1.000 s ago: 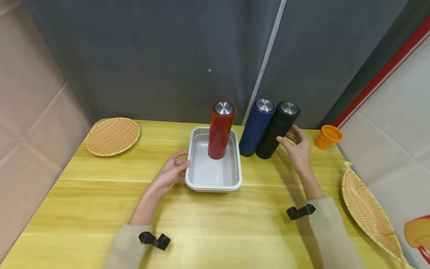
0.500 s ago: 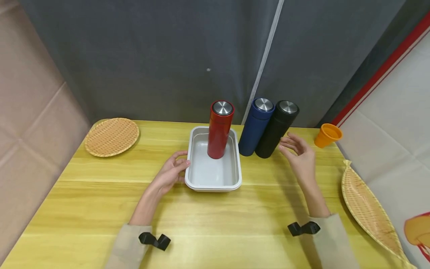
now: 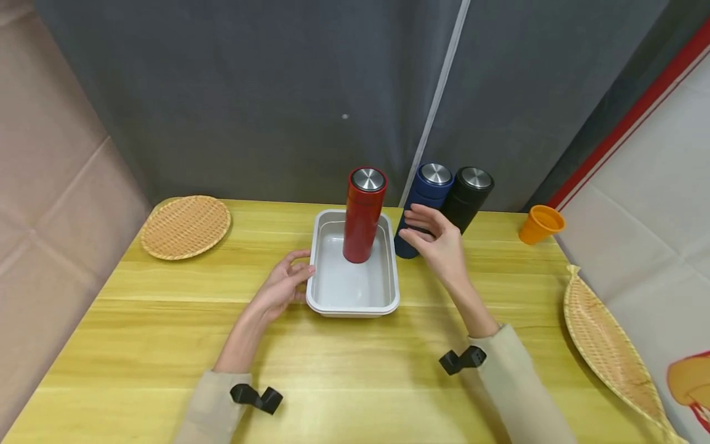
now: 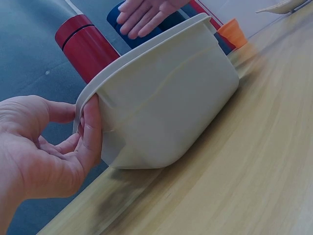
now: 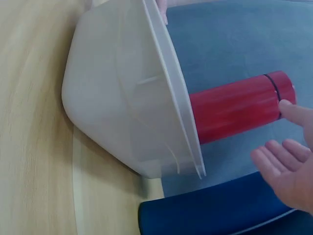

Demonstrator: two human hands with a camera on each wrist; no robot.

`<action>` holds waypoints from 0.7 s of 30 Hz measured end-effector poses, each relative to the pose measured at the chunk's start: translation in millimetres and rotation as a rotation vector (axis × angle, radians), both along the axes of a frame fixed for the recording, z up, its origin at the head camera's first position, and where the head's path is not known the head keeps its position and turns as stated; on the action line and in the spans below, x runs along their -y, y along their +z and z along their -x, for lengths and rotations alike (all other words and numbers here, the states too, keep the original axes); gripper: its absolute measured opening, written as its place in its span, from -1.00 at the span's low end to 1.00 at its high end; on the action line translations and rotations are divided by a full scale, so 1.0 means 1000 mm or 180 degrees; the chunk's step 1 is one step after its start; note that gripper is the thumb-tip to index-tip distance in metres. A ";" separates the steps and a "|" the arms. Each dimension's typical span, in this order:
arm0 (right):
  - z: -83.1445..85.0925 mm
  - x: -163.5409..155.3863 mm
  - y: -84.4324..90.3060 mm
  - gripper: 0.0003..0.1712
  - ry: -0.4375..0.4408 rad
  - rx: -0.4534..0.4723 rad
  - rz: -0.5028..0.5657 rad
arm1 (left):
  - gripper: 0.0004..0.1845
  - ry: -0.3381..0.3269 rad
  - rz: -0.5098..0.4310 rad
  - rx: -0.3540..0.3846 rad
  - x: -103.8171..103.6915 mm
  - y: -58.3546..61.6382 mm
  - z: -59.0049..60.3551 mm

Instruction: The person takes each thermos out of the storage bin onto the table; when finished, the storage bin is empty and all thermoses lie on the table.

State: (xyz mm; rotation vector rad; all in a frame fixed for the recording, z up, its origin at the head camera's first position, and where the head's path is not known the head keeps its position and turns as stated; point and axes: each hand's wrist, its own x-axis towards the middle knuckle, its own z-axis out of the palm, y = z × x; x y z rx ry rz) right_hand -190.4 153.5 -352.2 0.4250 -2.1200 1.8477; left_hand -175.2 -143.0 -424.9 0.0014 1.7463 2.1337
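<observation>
A red thermos flask [image 3: 363,216] stands upright inside a white plastic tub [image 3: 352,296]. At the tub's left side, my left hand [image 3: 281,285] pinches the rim; the left wrist view shows thumb and fingers [image 4: 92,125] on either side of it. My right hand [image 3: 438,243], holding nothing, has its fingers loosely bent in front of a blue thermos flask [image 3: 429,196] and a black thermos flask [image 3: 468,196]. It hides the lower part of the black flask. In the right wrist view, the blue flask [image 5: 205,208] lies below the spread fingers.
A round woven tray [image 3: 185,228] lies at the back left. On the right are an orange cup [image 3: 542,224] and a leaf-shaped woven basket [image 3: 610,351] near the white wall. A dark grey curtain [image 3: 249,111] stands behind the wooden table [image 3: 344,382].
My right hand has left the side of the black flask, drawn back a little, then moved left to in front of the blue one. The left hand and tub have stayed put.
</observation>
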 end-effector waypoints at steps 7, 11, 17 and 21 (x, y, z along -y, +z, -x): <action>0.014 0.015 0.001 -0.37 0.0353 0.0341 -0.0138 | -0.46 -0.0004 0.0027 -0.0027 0.001 -0.002 0.001; 0.023 0.022 0.003 -0.28 0.0473 0.0575 -0.0475 | -0.46 0.0018 0.0038 -0.0024 0.001 -0.001 0.001; 0.039 0.037 -0.006 -0.12 0.0469 0.0814 -0.0631 | -0.46 0.0009 0.0027 0.0004 0.002 0.000 0.001; 0.044 0.046 -0.009 -0.06 0.0429 0.0909 -0.0738 | -0.46 0.0012 0.0036 -0.0025 0.001 -0.002 0.000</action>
